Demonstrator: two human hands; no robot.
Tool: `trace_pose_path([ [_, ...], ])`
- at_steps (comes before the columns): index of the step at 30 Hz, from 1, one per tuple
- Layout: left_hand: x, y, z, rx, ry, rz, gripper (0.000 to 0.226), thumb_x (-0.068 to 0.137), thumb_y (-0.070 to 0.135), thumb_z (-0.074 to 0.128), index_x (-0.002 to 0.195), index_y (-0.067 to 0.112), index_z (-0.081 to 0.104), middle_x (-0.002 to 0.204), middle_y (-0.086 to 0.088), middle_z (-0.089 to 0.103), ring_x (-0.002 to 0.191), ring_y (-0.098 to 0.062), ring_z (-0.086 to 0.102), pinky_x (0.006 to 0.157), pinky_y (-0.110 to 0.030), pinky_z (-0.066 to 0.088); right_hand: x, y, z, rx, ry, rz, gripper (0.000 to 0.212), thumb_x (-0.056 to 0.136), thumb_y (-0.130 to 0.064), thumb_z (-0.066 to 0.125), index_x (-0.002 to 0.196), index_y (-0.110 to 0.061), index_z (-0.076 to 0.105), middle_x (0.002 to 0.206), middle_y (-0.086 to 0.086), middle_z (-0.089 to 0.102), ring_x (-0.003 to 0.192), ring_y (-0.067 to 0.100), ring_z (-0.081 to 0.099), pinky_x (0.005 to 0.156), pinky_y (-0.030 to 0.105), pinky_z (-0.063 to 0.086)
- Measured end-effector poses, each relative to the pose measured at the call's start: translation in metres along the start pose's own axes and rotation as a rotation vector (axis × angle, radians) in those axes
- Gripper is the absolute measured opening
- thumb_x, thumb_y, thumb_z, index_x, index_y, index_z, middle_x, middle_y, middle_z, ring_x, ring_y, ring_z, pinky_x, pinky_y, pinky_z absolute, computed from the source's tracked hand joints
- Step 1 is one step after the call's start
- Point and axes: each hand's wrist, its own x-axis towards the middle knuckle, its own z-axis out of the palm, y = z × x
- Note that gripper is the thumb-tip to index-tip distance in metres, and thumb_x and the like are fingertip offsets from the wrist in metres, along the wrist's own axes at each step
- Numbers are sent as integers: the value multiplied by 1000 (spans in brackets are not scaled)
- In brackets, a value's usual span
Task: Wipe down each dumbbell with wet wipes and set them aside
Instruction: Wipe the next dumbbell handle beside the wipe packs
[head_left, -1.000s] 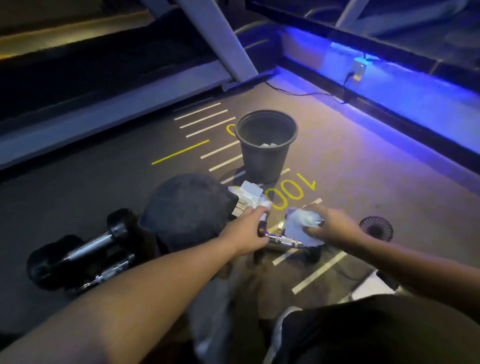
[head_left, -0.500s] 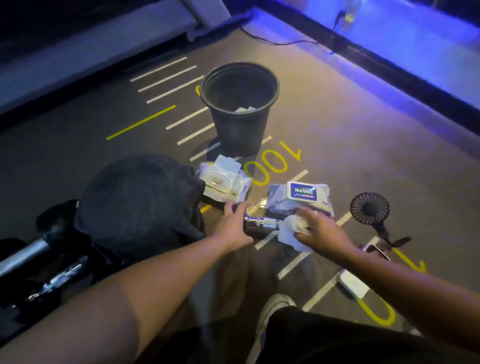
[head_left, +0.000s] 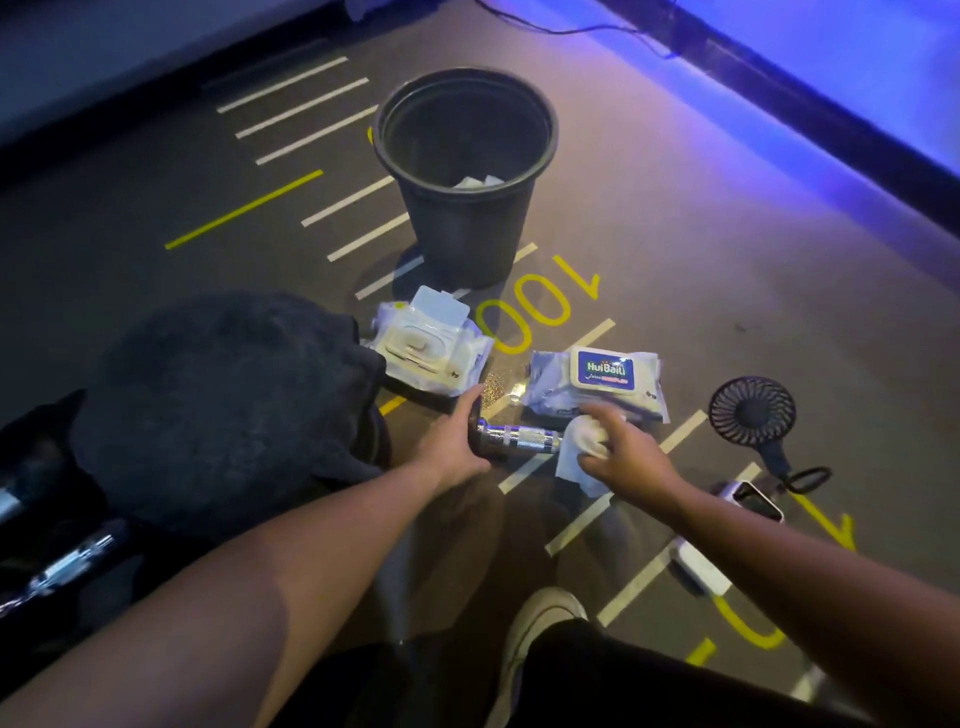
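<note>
A small dumbbell (head_left: 517, 439) with a chrome handle lies on the floor in front of me. My left hand (head_left: 454, 441) grips its left black end. My right hand (head_left: 621, 449) holds a white wet wipe (head_left: 574, 452) wrapped over the dumbbell's right end, which is hidden. Two wipe packs lie just beyond: one with its lid open (head_left: 428, 345), one with a blue label (head_left: 597, 384). More dumbbells (head_left: 52, 566) lie in the dark at the far left.
A black bin (head_left: 465, 171) with used wipes inside stands ahead. A dark cloth bundle (head_left: 223, 405) sits to the left. A small hand fan (head_left: 753, 415), a phone (head_left: 756, 501) and a white box (head_left: 698, 569) lie to the right. My shoe (head_left: 535, 623) is below.
The view tilted downward, bringing the wipe packs and fan into sight. My right hand slid the wipe from the handle toward the dumbbell's right end while my left hand kept its hold.
</note>
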Motion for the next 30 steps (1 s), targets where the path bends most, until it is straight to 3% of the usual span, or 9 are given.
trace_pose_path([
  [6,3,-4,0,-56,21,4,99,75,5,77,153,43,28,130,-7,64,116,-30,62,87,-30,50,7,1,6,22,6,38,62,86,-17,69,137,-39,41,119,2,57,89,17,63,49,17,53],
  [9,5,-3,-1,-73,21,-7,96,75,2,76,150,42,32,130,-6,64,113,-29,63,79,-28,50,10,3,8,48,15,47,62,85,-15,71,135,-39,43,116,-1,56,96,21,62,58,26,59],
  [11,5,-1,2,-72,47,-20,94,75,1,76,148,43,33,131,-4,63,114,-29,63,82,-30,53,11,4,9,60,15,55,63,85,-13,72,135,-38,43,116,-2,54,101,20,61,66,30,61],
  [15,3,4,13,-74,113,-68,87,79,0,68,143,48,34,123,-4,66,108,-28,65,88,-41,57,12,4,15,91,58,50,61,86,-8,70,134,-35,44,116,-2,53,100,19,59,65,28,60],
  [17,2,6,15,-82,137,-77,85,80,-1,65,141,48,35,122,-3,66,107,-29,65,88,-41,57,10,2,18,96,85,48,60,86,-6,69,134,-34,45,117,-3,52,103,20,57,76,38,61],
  [20,-5,9,17,-94,157,-84,83,80,-4,61,140,48,36,123,-2,65,107,-29,64,87,-40,56,5,-1,20,138,109,61,62,84,-5,68,131,-39,46,119,-3,52,106,22,57,80,45,61],
  [24,-19,9,21,-82,177,-71,85,79,-5,60,139,50,36,127,-1,62,113,-29,62,92,-41,55,-10,0,25,128,167,45,59,84,-7,67,132,-35,48,122,0,56,106,21,57,84,42,58],
  [28,-36,8,20,-88,183,-57,86,79,-4,59,142,50,37,127,-1,63,114,-30,63,90,-37,54,-29,-4,19,115,158,45,56,85,-7,64,132,-34,49,120,4,57,103,26,59,80,43,58],
  [30,-47,13,16,-96,181,-49,86,79,-4,59,144,49,37,126,-1,64,114,-30,63,90,-37,54,-38,-10,9,132,151,42,54,86,-7,62,131,-35,50,116,4,55,97,29,61,66,43,62],
])
